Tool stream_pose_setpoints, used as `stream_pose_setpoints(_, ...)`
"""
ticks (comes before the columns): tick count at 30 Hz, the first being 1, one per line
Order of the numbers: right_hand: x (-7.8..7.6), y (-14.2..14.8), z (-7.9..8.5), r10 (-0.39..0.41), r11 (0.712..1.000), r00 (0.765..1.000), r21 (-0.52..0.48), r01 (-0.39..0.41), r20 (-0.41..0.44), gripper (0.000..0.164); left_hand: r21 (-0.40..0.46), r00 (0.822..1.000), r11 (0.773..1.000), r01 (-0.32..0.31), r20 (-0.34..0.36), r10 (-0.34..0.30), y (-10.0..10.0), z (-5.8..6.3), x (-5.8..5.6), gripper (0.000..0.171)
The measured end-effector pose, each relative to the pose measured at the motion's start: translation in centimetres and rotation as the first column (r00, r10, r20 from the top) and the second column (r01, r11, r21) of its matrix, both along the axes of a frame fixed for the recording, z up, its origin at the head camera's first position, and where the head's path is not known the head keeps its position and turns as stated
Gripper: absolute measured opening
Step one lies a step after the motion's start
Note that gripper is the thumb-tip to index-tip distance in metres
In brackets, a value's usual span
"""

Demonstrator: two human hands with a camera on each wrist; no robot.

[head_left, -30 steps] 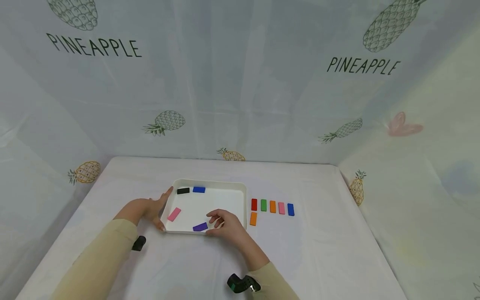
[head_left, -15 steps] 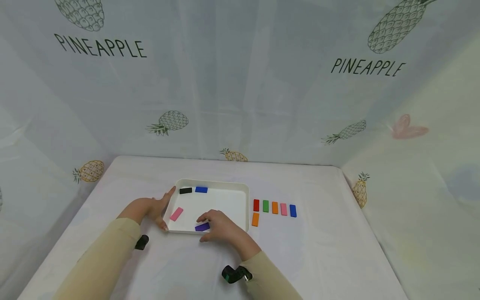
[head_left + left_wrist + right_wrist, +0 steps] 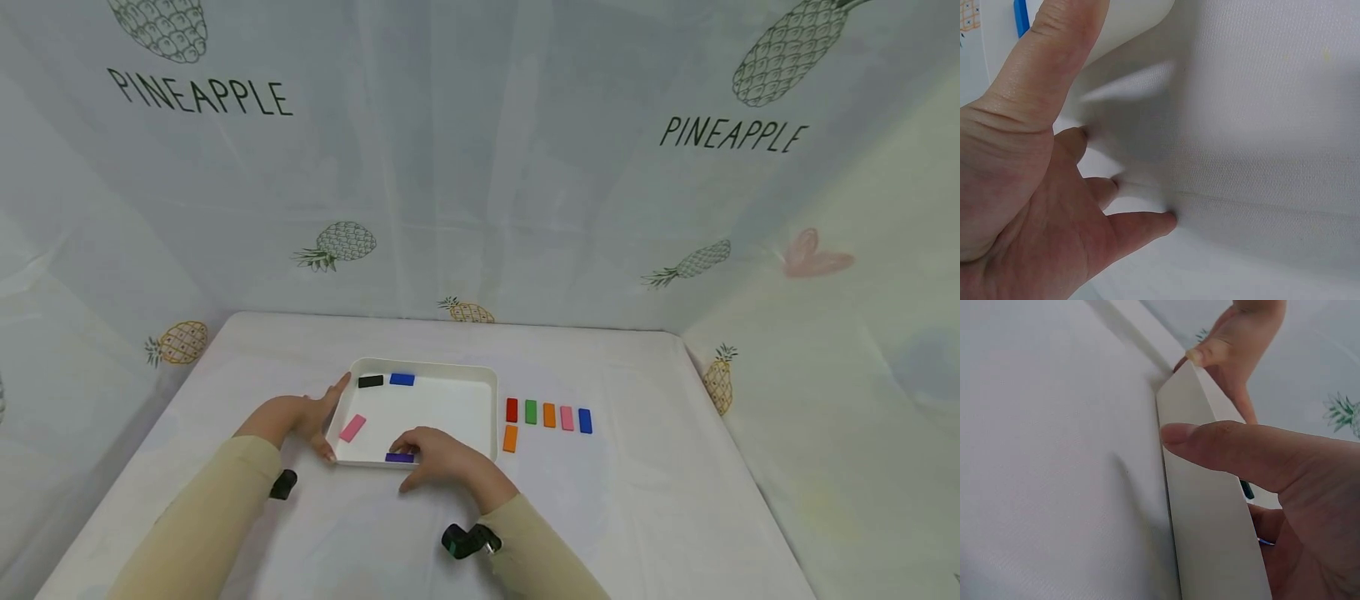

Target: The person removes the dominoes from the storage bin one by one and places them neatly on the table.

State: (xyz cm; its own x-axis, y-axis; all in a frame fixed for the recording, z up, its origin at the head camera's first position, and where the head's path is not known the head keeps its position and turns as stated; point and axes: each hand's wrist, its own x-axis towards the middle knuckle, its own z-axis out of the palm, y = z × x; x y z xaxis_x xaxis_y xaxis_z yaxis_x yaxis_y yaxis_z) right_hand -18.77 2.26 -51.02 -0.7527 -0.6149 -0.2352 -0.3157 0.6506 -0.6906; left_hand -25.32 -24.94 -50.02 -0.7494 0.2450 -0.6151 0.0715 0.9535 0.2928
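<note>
A shallow white tray [image 3: 450, 400] lies on the table. My left hand [image 3: 311, 421] is spread along its left wall, thumb at the near left corner and a finger at the far left one. Inside, by the near wall, is a purple block [image 3: 399, 457], and the fingers of my right hand [image 3: 446, 460] touch it. In the right wrist view my right thumb [image 3: 1222, 447] lies straight against the tray's outer wall [image 3: 1210, 519], while the other fingers reach inside, mostly hidden. The tray also holds a black block [image 3: 371, 382], a blue block [image 3: 402, 379] and a tilted pink block [image 3: 352, 428].
Right of the tray stands a row of blocks: red [image 3: 512, 410], green [image 3: 531, 412], orange [image 3: 550, 415], pink [image 3: 567, 418] and blue [image 3: 585, 421]. Another orange block [image 3: 510, 438] lies below the red one. A pineapple-print cloth [image 3: 465, 167] hangs behind the table.
My right hand has moved left to the purple block. That block has turned from slanted to lying along the near wall. My left hand stays at the tray's left side.
</note>
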Motion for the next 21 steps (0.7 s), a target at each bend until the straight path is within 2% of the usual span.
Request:
stream_pose_setpoints(5, -0.5, -0.1, -0.2, 0.022, 0.999, 1.0, -0.045, -0.021, 0.015, 0.046, -0.008, 1.0, 1.0, -0.001, 0.0, 0.001, 0.7, 1.8, 0.9, 0.152)
stream_pose_setpoints(6, -0.7, -0.1, -0.3, 0.028, 0.998, 0.999, -0.062, -0.026, 0.023, 0.046, -0.006, 1.0, 1.0, -0.002, -0.004, 0.002, 0.6, 1.6, 0.9, 0.154)
stream_pose_setpoints(9, -1.1, -0.2, -0.5, 0.043, 0.993, 0.997, -0.109, -0.037, 0.06, 0.044, -0.004, 1.0, 1.0, -0.003, -0.007, 0.003, 0.7, 2.0, 1.1, 0.152)
stream_pose_setpoints(13, -1.3, -0.4, -0.7, 0.04, 0.992, 0.992, -0.126, -0.025, 0.118, 0.041, -0.006, 1.0, 1.0, -0.001, -0.003, 0.001, 0.0, 0.4, 0.2, 0.154)
stream_pose_setpoints(16, -1.3, -0.5, -0.8, 0.046, 0.992, 0.991, -0.12, -0.03, 0.126, 0.04, -0.012, 1.0, 1.0, 0.005, -0.011, -0.005, -0.9, -2.2, -1.1, 0.159)
stream_pose_setpoints(18, -1.2, -0.5, -0.7, 0.054, 0.992, 0.99, -0.119, -0.039, 0.129, 0.04, -0.023, 1.0, 1.0, 0.013, -0.02, -0.013, -1.3, -3.2, -1.5, 0.161)
stream_pose_setpoints(19, -1.2, -0.4, -0.8, 0.058, 0.992, 0.99, -0.116, -0.043, 0.128, 0.04, -0.025, 1.0, 1.0, 0.012, -0.019, -0.012, -1.4, -3.5, -1.6, 0.161)
stream_pose_setpoints(21, -1.2, -0.3, -0.6, 0.061, 0.993, 0.99, -0.113, -0.047, 0.126, 0.039, -0.033, 1.0, 0.999, 0.008, -0.02, -0.009, -1.2, -3.2, -1.5, 0.161)
